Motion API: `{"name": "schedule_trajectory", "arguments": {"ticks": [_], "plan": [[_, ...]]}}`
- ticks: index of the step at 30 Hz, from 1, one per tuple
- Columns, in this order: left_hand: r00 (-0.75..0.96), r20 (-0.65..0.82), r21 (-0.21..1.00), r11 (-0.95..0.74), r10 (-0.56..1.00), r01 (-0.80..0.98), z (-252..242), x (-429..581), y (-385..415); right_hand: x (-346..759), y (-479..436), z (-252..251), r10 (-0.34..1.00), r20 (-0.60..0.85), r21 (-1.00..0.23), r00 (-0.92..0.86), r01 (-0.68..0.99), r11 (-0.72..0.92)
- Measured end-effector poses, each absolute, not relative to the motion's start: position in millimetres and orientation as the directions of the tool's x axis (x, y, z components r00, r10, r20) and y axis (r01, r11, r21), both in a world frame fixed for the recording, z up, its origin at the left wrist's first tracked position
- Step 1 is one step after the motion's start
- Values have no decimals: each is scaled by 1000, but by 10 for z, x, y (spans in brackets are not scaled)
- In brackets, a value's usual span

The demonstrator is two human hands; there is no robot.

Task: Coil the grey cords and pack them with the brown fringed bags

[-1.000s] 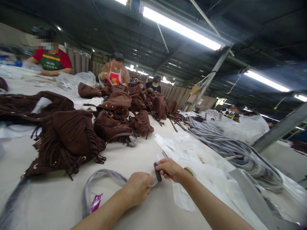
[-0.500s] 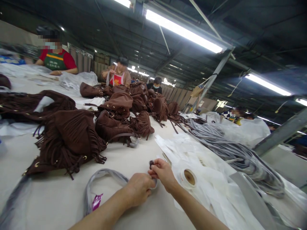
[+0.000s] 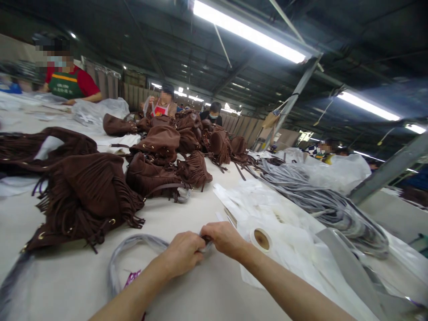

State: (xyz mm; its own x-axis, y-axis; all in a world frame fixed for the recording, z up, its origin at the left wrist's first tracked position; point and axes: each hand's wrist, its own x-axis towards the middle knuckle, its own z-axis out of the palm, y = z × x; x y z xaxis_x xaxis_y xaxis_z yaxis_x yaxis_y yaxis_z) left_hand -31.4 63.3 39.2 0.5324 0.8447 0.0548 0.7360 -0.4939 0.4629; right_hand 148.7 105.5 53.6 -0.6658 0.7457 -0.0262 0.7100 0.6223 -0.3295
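Observation:
My left hand [image 3: 185, 253] is closed around a grey, plastic-wrapped strap [image 3: 129, 243], which loops out to its left over the table. Right beside it, my right hand [image 3: 222, 238] pinches the end of the same strap. The fingers hide most of that end. A purple printed tag [image 3: 132, 278] lies inside the strap's loop, partly behind my left forearm. Left of the hands rests a dark brown fringed bag [image 3: 88, 191] with gold eyelets. Close to my right wrist is a roll of white tape [image 3: 261, 240].
More brown bags [image 3: 160, 145] are heaped farther back. White sheets [image 3: 294, 258] spread over the right side, beyond them a bundle of wrapped straps [image 3: 321, 205]. A slanted metal post [image 3: 391, 165] rises at right. Co-workers [image 3: 72, 84] are across the table.
My right hand has closed over the strap's dark end, which showed between its fingertips before. Both hands have shifted slightly left in the picture, as the whole view has moved.

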Motion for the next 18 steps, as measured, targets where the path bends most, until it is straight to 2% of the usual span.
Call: {"name": "schedule_trajectory", "arguments": {"ticks": [3,7,18], "plan": [[476,41,437,-444,879,782,407,-354,664,1462,1061,557,685,-43,-247,-727,673,698],[409,57,431,-392,911,812,361,-365,700,1491,1062,508,623,-38,-205,-781,617,760],[456,66,405,-442,888,801,262,-319,733,1554,948,448,578,72,-117,-813,568,814]]}}
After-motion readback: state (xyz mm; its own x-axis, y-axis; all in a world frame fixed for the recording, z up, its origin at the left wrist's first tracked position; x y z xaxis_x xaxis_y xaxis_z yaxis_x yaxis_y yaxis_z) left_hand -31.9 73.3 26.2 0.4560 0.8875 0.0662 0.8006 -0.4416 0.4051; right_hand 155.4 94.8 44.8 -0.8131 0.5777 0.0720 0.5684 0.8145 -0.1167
